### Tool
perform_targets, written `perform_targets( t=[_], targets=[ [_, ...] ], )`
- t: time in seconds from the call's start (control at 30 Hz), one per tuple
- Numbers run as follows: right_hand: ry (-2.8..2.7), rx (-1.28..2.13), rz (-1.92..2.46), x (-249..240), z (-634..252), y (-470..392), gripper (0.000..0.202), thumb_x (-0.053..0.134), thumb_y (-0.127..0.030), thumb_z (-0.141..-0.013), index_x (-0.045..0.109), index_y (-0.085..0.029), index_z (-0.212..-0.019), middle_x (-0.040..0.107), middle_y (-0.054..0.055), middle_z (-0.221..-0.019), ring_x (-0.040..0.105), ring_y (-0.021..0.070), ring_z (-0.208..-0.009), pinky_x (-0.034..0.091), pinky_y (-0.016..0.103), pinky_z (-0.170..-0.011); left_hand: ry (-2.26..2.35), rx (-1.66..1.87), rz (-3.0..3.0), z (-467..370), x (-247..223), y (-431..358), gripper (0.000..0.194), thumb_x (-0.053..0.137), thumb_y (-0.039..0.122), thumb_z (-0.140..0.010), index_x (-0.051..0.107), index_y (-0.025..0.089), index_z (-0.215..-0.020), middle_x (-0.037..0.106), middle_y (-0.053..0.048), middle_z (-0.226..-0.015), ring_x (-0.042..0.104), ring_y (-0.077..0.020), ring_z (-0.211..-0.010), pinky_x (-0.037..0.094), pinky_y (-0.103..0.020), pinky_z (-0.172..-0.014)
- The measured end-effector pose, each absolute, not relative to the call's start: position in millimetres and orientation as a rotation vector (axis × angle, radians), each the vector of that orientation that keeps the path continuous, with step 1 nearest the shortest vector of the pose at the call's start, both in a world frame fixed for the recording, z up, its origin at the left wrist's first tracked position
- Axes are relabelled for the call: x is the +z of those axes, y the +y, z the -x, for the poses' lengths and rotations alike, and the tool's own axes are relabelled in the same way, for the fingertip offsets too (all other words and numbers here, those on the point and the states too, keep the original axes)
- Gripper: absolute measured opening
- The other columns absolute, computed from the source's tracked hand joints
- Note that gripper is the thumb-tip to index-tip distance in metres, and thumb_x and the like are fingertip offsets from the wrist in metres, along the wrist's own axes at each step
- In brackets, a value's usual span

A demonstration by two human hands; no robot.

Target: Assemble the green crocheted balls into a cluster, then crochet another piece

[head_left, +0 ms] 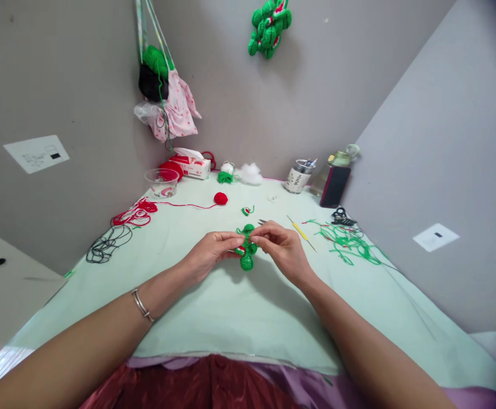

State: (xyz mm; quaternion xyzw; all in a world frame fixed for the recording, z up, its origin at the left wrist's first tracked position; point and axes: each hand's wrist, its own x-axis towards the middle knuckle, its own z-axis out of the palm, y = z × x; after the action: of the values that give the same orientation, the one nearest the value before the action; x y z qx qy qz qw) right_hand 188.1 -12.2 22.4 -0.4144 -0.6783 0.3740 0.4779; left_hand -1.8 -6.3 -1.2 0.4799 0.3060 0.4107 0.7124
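Observation:
A green crocheted piece with rounded parts and a red and white patch is held above the pale green cloth. My left hand, with a bracelet at the wrist, pinches its left side between thumb and fingers. On the other side my right hand has thumb and forefinger closed at the upper right of the piece; whether a needle or thread is between them is too small to tell. Scissor tips poke out beside the right hand. Just beyond lies a small green, white and red crocheted bit.
Red yarn ball, yellow crochet hook and green yarn scraps lie around the hands. Behind stand a plastic tub, tissue box, white stuffing, pen can and phone. Dark cord lies left.

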Motion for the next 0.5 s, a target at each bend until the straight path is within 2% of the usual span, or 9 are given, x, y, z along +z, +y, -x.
perform_targets(
  t=[0.2,0.5],
  targets=[
    [-1.674,0.88,1.023,21.5,-188.9,-12.2,0.012,0.071,-0.032,-0.082,0.073,-0.02,-0.08,0.059,0.001,-0.075,0.048,0.0125,-0.063,0.037,0.028,-0.057,0.668,0.909,-1.07,3.1,-3.5,-5.1,0.03,0.077,0.039,-0.077,0.078,0.015,-0.095,0.073,-0.01,-0.099,0.064,-0.0207,-0.093,0.048,-0.035,-0.09],
    [-1.735,0.753,0.988,19.3,-187.7,-13.9,0.009,0.07,-0.03,-0.084,0.075,-0.022,-0.083,0.059,0.002,-0.075,0.051,0.0147,-0.067,0.039,0.03,-0.061,0.679,0.911,-1.058,3.0,-2.8,-5.9,0.027,0.078,0.035,-0.076,0.078,0.015,-0.094,0.073,-0.009,-0.096,0.063,-0.0197,-0.092,0.048,-0.033,-0.088]
  ],
)
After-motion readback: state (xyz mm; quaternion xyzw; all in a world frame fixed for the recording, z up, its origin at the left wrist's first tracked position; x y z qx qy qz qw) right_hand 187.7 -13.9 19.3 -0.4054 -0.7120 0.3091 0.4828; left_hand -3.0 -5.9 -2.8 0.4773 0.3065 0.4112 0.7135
